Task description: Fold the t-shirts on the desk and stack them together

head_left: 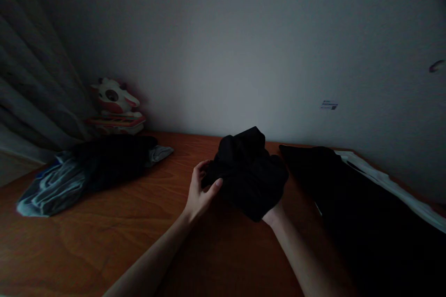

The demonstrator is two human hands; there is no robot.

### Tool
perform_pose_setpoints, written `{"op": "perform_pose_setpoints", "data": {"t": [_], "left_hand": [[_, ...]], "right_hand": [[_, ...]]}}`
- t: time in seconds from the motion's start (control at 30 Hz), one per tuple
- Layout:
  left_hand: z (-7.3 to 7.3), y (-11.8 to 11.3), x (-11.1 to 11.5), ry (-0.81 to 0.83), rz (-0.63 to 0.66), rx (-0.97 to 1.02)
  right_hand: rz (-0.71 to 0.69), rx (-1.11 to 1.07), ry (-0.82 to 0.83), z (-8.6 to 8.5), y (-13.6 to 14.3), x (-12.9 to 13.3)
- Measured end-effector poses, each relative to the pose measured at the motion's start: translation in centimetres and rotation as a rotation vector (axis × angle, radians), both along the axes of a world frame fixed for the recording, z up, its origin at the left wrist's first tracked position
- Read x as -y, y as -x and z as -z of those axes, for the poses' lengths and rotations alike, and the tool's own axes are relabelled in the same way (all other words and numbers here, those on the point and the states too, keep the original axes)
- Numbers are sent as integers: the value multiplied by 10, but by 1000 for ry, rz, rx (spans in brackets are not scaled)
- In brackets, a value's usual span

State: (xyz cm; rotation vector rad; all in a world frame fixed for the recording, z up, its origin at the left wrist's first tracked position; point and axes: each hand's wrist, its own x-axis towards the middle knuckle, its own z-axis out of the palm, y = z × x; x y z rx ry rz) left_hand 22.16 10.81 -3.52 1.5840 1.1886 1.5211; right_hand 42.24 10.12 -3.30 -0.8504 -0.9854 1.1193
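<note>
A bunched black garment (249, 176) is held up over the wooden table, in the middle of the head view. Its exact kind does not show in the dim light. My left hand (202, 190) grips its left edge, with the thumb in front and the fingers curled behind the cloth. My right hand (273, 213) is under or inside the right part of the garment. Only its wrist and the base of the hand show; the fingers are covered by the fabric.
On the left lies a heap of dark and grey clothes (62, 183), with a cow-shaped toy keyboard (116, 106) behind it. Black clothing (362, 213) lies spread on the right, over white cloth (390, 181). The wooden table (114, 232) ends at a pale wall; a curtain (31, 65) hangs at left.
</note>
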Motion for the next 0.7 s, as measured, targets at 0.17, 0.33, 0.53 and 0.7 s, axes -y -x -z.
{"op": "perform_pose_setpoints", "data": {"t": [0.17, 0.33, 0.53, 0.7], "left_hand": [[10, 5, -13, 170, 150, -115], [14, 13, -26, 153, 82, -43], [6, 11, -29, 340, 81, 483], [3, 5, -19, 340, 325, 553]], "right_hand": [[-88, -189, 173, 16, -3, -3], [30, -343, 191, 16, -18, -14], [346, -90, 100, 21, -35, -25], [254, 264, 24, 30, -25, -17]]}}
